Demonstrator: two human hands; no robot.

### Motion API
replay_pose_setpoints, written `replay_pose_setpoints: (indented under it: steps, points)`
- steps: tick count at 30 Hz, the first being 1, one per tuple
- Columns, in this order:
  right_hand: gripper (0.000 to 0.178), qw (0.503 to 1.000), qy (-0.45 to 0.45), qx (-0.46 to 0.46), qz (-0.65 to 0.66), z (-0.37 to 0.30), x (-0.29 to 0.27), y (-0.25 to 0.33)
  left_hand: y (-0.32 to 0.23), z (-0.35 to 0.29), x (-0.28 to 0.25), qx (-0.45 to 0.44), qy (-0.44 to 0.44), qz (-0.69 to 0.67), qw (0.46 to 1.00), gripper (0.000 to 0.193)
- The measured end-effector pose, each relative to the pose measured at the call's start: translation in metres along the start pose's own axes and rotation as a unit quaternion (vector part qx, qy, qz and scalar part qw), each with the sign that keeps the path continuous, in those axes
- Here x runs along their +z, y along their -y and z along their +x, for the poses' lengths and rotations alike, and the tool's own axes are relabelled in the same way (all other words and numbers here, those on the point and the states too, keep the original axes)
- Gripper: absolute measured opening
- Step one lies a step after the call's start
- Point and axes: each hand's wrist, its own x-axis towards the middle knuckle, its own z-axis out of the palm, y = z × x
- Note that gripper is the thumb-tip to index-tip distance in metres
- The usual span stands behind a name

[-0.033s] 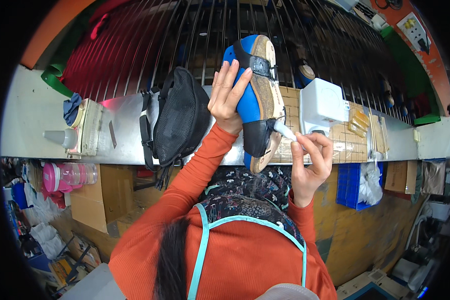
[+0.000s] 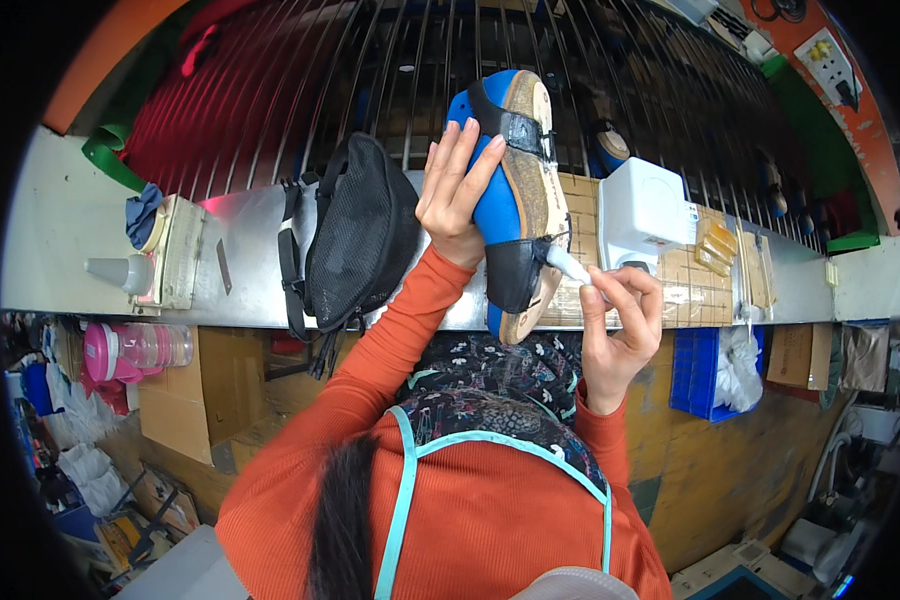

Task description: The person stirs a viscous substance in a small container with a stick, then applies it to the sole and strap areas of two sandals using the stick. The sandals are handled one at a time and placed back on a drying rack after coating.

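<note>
A sandal (image 2: 522,190) with black straps and a cork-coloured midsole sits on a blue shoe last (image 2: 497,215), its cork edge turned up and to the right. My left hand (image 2: 457,190) grips the last from the left, fingers laid over its blue side and thumb side hidden. Between thumb and fingers of my right hand (image 2: 622,325) is a small white tube-like piece (image 2: 567,264). Its far tip meets the lower black strap near the sole edge. What that tip does to the strap is too small to make out.
Left of my left forearm lies a black mesh waist bag (image 2: 362,235). A white box-shaped device (image 2: 645,205) stands to the right, beside yellowish blocks (image 2: 716,245). Metal rollers (image 2: 400,85) run behind the bench. A blue crate (image 2: 698,370) hangs low at right, a grey cone (image 2: 120,271) lies far left.
My right hand and the white piece have shifted very slightly. My left hand and the sandal stay where they were.
</note>
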Motion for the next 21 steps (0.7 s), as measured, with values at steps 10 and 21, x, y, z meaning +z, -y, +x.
replay_pose_setpoints:
  steps: [10,21]
  points:
    - [0.022,0.999,0.041,-0.007,0.019,-0.006,-0.009,-0.002,-0.002,0.007,0.001,-0.015,0.021,0.013,1.0,0.042]
    - [0.021,0.998,0.044,-0.041,0.012,-0.005,-0.016,-0.003,-0.008,0.012,0.004,-0.045,0.041,0.001,0.998,0.047]
